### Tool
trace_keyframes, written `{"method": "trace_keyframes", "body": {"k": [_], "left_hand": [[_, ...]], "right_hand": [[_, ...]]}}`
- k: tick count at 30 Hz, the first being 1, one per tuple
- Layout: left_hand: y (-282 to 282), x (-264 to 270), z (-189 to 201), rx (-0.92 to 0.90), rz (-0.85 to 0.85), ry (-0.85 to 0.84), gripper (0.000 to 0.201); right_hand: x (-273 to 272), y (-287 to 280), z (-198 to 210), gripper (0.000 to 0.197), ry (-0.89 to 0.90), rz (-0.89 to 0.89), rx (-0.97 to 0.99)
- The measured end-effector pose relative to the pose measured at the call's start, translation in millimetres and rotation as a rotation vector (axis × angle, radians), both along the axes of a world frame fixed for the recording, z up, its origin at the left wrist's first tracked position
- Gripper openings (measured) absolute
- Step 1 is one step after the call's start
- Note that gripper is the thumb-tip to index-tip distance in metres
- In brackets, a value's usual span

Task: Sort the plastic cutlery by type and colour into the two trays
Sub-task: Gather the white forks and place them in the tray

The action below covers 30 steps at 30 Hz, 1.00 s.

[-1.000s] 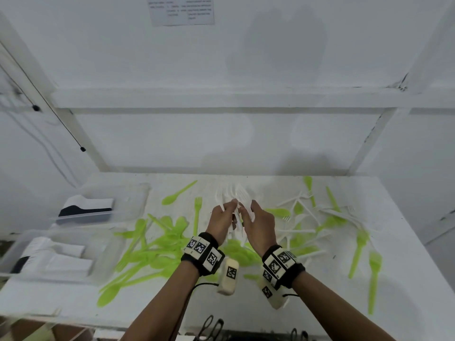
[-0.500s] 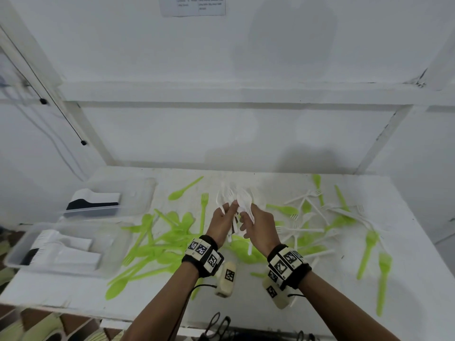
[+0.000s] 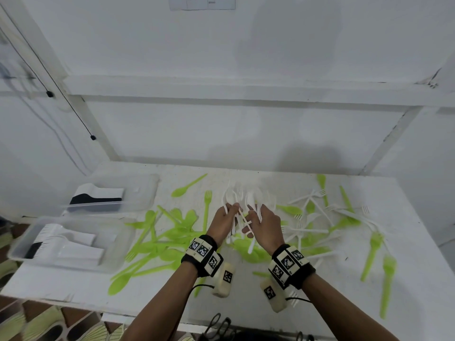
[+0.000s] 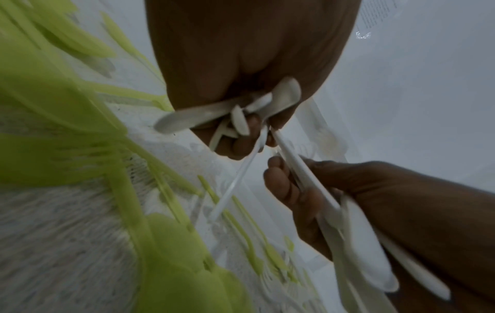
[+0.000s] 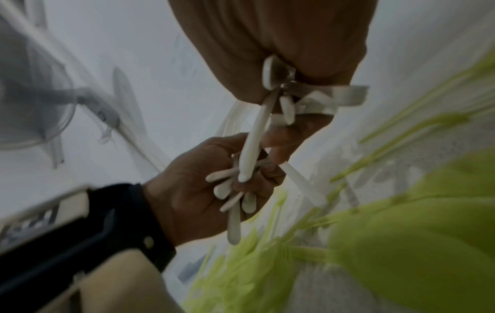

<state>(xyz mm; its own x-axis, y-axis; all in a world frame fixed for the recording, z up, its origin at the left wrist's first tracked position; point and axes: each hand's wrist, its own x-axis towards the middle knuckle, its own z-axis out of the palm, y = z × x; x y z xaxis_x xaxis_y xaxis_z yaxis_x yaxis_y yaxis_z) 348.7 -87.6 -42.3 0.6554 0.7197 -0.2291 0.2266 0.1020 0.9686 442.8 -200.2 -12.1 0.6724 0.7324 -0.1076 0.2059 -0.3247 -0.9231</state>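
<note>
Both hands raised over the middle of the white table, close together, almost touching; left hand curled round a bunch of white cutlery, handles fanning out below its palm in the right wrist view; right hand gripping its own bunch of white pieces, thumb and fingers pinched on the handles; one white handle runs between the two hands, which hand owns it unclear; spoon bowls and fork tines both visible at the top of the bunches, exact mix too blurred to tell; wrist bands with black-white markers on both forearms.

Under and left of the hands: pile of green cutlery, mostly spoons, overlapping, lying flat on the table; right of the hands: mixed scatter of white forks and green pieces crossing each other; two green forks lie apart near the right edge.

Left edge of table: near clear tray with white dividers and a dark section; far clear tray just behind it, also with a white and dark insert; no cutlery made out in either, blur.

Further back: single green spoon and a green fork lying alone; behind the table a white wall with frame bars, paper sheet at top.
</note>
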Motion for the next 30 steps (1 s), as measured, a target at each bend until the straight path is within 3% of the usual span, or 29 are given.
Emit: {"method": "trace_keyframes", "body": {"k": [4, 9, 13, 16, 24, 27, 30], "left_hand": [[0.7, -0.6, 0.1, 0.052, -0.086, 0.088, 0.048], [1.2, 1.4, 7.5, 0.186, -0.106, 0.096, 0.036], [-0.3, 4.2, 7.2, 0.1, -0.008, 0.029, 0.03], [-2.6, 6.0, 4.8, 0.06, 0.016, 0.017, 0.038], [-6.2, 10.6, 0.4, -0.189, 0.17, 0.011, 0.035], [-7.8, 12.9, 3.2, -0.249, 0.181, -0.037, 0.028], [-4.3, 12.7, 5.4, -0.267, 0.171, -0.041, 0.024]], "right_hand": [[10.0, 0.4, -15.7, 0.028, 0.025, -0.019, -0.032], [-4.9, -4.2, 1.1, 0.027, 0.133, -0.013, 0.055], [0.4, -0.3, -3.8, 0.027, 0.181, -0.066, 0.078], [3.3, -0.1, -8.6, 0.027, 0.185, -0.108, 0.067], [6.2, -6.3, -13.3, 0.017, 0.045, -0.182, 0.084], [0.4, -5.3, -11.5, 0.028, 0.027, -0.142, 0.11], [0.9, -6.5, -14.1, 0.012, 0.082, -0.125, 0.153]]}}
